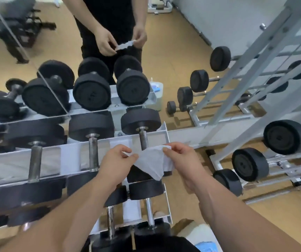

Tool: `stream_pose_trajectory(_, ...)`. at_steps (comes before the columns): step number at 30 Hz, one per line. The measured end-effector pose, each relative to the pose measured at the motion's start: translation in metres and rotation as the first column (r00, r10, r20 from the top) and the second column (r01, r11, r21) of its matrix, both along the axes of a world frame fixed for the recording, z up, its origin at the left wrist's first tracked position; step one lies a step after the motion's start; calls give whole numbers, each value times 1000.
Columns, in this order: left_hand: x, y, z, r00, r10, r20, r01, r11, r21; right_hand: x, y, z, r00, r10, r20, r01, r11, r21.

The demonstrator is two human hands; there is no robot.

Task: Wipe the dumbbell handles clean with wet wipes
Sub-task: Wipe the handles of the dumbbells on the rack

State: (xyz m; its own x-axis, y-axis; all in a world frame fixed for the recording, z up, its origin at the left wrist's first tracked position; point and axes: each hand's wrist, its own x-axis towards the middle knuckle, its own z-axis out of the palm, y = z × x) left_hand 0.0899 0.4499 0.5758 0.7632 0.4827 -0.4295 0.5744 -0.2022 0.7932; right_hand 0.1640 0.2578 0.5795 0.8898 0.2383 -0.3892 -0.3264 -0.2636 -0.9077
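Note:
A white wet wipe (152, 160) is stretched between both hands above the top shelf of the dumbbell rack (69, 151). My left hand (116, 164) pinches its left corner, and my right hand (182, 160) pinches its right edge. Right behind the wipe runs the metal handle of the rightmost dumbbell (142, 140), its near part hidden by the wipe. Two more dumbbell handles (93, 151) (35, 160) lie to the left on the same shelf. Neither hand touches a handle.
A wall mirror behind the rack reflects the dumbbells and a person holding the wipe. Lower-shelf handles (148, 213) sit below my arms. A second rack (218, 113) with smaller dumbbells stands at the right. A wipes packet (156, 88) appears in the mirror.

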Motion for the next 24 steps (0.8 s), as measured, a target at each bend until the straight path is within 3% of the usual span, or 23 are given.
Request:
stream_pose_trajectory(4, 10, -18, -14, 999, 19, -47, -11, 987, 161, 58, 8, -15, 989, 60, 132, -55, 998, -39)
stream_pose_trajectory(7, 21, -33, -28, 996, 61, -61, -50, 985, 165, 92, 15, -33, 941, 213, 264, -191, 976, -108)
stream_pose_trajectory(10, 31, -46, -46, 989, 132, -61, -112, 961, 255, 112, 19, -61, 791, 485, 372, -403, 872, -279)
stream_pose_trajectory(14, 36, -56, -75, 984, 178, -33, -143, 877, 458, 113, 18, -102, 508, 774, 377, -637, 633, -441)
stream_pose_trajectory(16, 41, -58, -84, 978, 207, -34, -165, 860, 483, 108, 18, -116, 440, 801, 406, -679, 593, -433)
stream_pose_trajectory(20, 49, -60, -99, 967, 252, -34, -199, 832, 519, 113, 27, -132, 461, 799, 386, -704, 594, -390)
stream_pose_trajectory(24, 46, -62, -106, 962, 266, 59, -260, 832, 490, 124, 40, -136, 418, 774, 476, -653, 620, -435)
